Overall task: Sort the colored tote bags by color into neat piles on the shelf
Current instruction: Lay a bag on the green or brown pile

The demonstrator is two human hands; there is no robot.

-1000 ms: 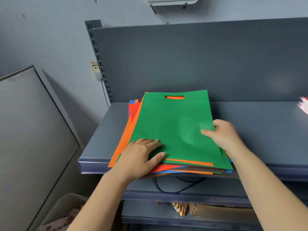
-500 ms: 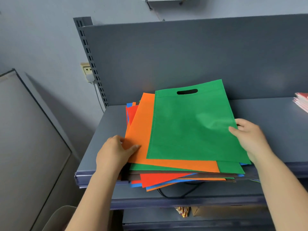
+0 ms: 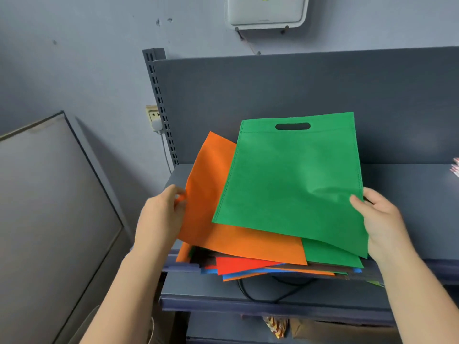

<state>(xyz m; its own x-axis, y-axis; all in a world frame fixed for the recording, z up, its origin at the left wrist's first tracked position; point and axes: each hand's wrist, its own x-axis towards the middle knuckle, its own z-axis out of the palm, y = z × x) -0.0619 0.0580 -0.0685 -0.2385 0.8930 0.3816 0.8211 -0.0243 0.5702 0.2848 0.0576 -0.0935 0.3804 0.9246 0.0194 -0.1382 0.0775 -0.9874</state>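
Grey shelf [image 3: 409, 194] held one mixed stack [image 3: 248, 266]; sorting looked barely begun. Right hand [image 3: 380, 219] pinched a green bag [image 3: 293, 184], left hand [image 3: 161, 217] an orange bag [image 3: 211, 194].

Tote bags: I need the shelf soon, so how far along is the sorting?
Barely begun. No finished colour pile shows. In hand: the right hand pinches the top green bag and the left hand holds the orange bag. Left: the mixed stack of red, blue, orange, green and dark bags.
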